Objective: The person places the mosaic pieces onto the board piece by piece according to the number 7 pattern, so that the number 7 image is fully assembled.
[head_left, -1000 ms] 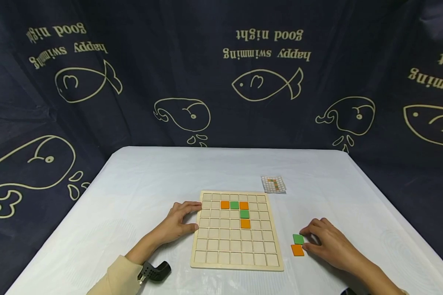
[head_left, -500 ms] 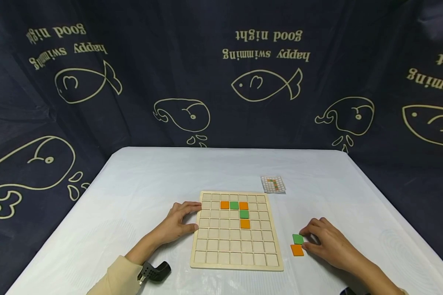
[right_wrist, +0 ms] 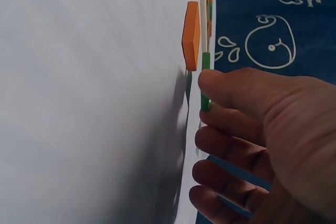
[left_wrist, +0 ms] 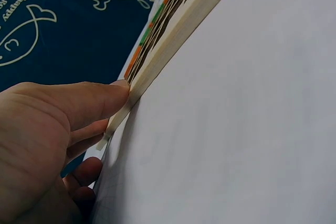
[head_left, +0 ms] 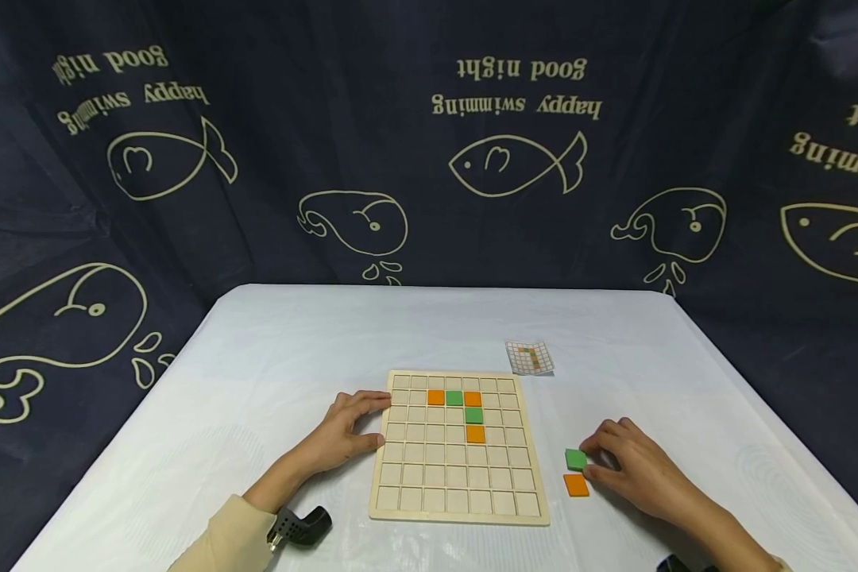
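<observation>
A wooden grid board lies on the table, with orange and green square tiles set in several of its cells. My left hand rests against the board's left edge, its fingers extended; in the left wrist view the thumb touches the board at its rim. To the right of the board, my right hand pinches a green tile by its edge between thumb and index finger. This green tile appears raised off the cloth in the right wrist view. Just nearer to me lies a loose orange tile.
A small pattern card with a coloured grid lies beyond the board's far right corner. White cloth covers the table. Behind it hangs a dark curtain with fish and whale drawings. A black wrist device sits at my left sleeve.
The green tile has come up slightly off the cloth in my right hand, moving a little away from the orange tile. My left hand and the board have stayed put.
</observation>
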{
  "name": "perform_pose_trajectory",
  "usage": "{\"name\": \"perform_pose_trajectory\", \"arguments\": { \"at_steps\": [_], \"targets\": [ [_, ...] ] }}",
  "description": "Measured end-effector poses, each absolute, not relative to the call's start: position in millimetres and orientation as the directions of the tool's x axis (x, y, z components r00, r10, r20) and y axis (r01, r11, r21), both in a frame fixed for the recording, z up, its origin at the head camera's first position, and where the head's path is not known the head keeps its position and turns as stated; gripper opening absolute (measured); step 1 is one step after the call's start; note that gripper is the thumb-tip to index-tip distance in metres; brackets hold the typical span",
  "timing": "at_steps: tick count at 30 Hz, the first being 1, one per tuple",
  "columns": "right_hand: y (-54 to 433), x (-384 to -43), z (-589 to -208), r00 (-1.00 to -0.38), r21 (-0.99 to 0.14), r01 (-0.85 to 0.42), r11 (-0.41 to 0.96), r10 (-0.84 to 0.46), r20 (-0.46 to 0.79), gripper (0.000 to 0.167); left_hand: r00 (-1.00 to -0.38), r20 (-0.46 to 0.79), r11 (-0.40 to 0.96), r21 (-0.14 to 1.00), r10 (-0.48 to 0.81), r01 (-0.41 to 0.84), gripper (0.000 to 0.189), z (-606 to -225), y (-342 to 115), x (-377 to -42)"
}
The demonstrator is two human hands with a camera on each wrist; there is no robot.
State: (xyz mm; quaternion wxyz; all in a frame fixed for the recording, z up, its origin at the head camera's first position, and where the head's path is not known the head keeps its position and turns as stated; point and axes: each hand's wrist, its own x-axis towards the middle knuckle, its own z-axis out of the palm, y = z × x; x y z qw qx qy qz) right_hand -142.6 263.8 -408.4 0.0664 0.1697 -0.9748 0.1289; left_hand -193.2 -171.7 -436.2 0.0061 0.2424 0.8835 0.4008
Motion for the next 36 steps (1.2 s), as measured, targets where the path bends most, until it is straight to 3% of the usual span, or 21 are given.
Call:
{"name": "perform_pose_trajectory", "arguments": {
  "at_steps": [36],
  "targets": [
    [218.2, -158.6, -400.9, -0.860, -0.259, -0.498, 0.827, -0.433, 0.271, 0.020, -0.872, 0.133, 0.559, 0.720, 0.471, 0.411, 0.055, -428.1, -170.7, -195.6]
  ]
}}
